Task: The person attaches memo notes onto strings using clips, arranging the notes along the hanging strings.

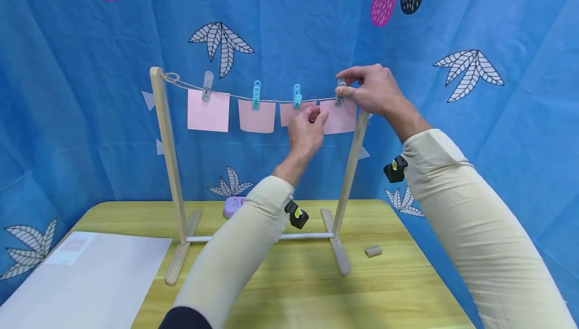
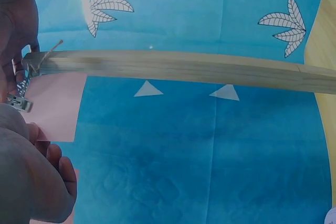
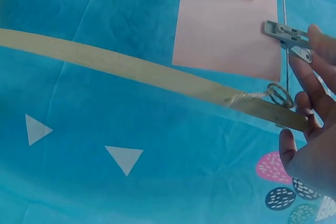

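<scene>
My right hand (image 1: 377, 90) pinches a grey clothespin (image 3: 278, 30) at the right end of a string. The clothespin's tip lies over the top edge of a pink paper square (image 1: 341, 118). My left hand (image 1: 305, 133) pinches that paper at its left edge, thumb and fingertips together. Farther left along the string hang a pink paper (image 1: 291, 112), partly covered by my left hand, under a blue clothespin (image 1: 297, 95); another pink paper (image 1: 256, 119) under a blue clothespin (image 1: 256, 94); and a lighter one (image 1: 208, 114) under a grey clothespin (image 1: 207, 85).
The string is tied between two wooden posts (image 1: 168, 158) of a stand with a white crossbar (image 1: 307, 236). On the table (image 1: 316, 299) lie a white sheet (image 1: 90, 279), a purple case (image 1: 232, 205) and a small tan piece (image 1: 373, 251). Behind hangs a blue patterned cloth (image 1: 289, 32).
</scene>
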`<action>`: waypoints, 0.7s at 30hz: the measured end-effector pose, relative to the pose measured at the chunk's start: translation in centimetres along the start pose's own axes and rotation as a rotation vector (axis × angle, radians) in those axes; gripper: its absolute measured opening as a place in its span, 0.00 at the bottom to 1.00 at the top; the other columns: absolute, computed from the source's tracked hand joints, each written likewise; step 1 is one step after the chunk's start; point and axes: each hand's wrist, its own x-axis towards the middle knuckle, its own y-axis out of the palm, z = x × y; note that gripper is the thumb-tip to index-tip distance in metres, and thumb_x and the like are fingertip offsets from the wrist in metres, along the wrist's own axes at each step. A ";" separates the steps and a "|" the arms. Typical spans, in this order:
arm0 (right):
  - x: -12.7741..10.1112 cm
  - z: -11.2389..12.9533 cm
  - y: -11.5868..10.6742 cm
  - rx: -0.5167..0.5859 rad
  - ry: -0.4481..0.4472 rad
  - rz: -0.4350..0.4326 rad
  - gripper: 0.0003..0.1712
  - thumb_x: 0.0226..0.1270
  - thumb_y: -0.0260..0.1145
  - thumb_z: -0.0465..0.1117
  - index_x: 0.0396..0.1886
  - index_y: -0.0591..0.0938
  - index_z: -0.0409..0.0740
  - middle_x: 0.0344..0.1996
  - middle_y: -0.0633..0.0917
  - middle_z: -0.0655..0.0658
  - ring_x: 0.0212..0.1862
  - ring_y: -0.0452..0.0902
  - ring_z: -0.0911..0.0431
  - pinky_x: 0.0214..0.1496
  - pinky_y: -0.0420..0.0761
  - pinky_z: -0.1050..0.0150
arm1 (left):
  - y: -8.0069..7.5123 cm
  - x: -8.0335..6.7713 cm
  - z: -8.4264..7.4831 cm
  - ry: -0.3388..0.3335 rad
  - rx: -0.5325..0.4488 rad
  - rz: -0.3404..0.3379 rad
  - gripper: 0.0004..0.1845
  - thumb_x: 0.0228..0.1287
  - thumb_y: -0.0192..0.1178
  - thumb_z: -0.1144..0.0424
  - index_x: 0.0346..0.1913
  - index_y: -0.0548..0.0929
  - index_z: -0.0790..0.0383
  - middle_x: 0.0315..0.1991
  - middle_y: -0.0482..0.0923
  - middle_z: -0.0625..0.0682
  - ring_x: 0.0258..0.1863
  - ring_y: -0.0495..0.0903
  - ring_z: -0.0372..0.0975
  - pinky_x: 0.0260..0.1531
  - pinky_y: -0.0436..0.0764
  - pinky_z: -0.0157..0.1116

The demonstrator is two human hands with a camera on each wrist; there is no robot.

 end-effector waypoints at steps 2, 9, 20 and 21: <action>-0.1 0.1 0.0 0.014 0.007 0.018 0.27 0.68 0.60 0.55 0.63 0.77 0.52 0.53 0.79 0.43 0.55 0.68 0.49 0.50 0.72 0.54 | -0.1 -0.1 0.1 0.000 0.000 0.000 0.17 0.70 0.56 0.53 0.55 0.81 0.57 0.47 0.82 0.51 0.46 0.79 0.40 0.44 0.80 0.33; 0.2 0.4 -0.1 0.048 -0.010 0.020 0.29 0.66 0.58 0.56 0.66 0.74 0.55 0.57 0.80 0.43 0.61 0.69 0.49 0.58 0.73 0.48 | -1.0 -0.5 0.6 0.036 0.004 -0.001 0.16 0.69 0.57 0.52 0.54 0.82 0.55 0.47 0.82 0.49 0.45 0.79 0.38 0.42 0.80 0.32; -1.7 -1.3 1.2 0.117 -0.090 -0.257 0.25 0.65 0.61 0.50 0.61 0.78 0.49 0.59 0.80 0.44 0.60 0.68 0.49 0.60 0.71 0.48 | -1.8 -3.1 2.5 0.152 0.098 0.045 0.17 0.68 0.60 0.54 0.56 0.80 0.54 0.51 0.83 0.48 0.42 0.79 0.38 0.39 0.79 0.33; -2.0 -1.4 1.4 0.121 -0.104 -0.284 0.25 0.65 0.61 0.50 0.61 0.78 0.49 0.59 0.80 0.44 0.59 0.69 0.49 0.60 0.70 0.48 | -2.0 -3.4 2.7 0.164 0.105 0.050 0.17 0.67 0.60 0.54 0.56 0.80 0.54 0.51 0.83 0.47 0.41 0.78 0.38 0.37 0.79 0.32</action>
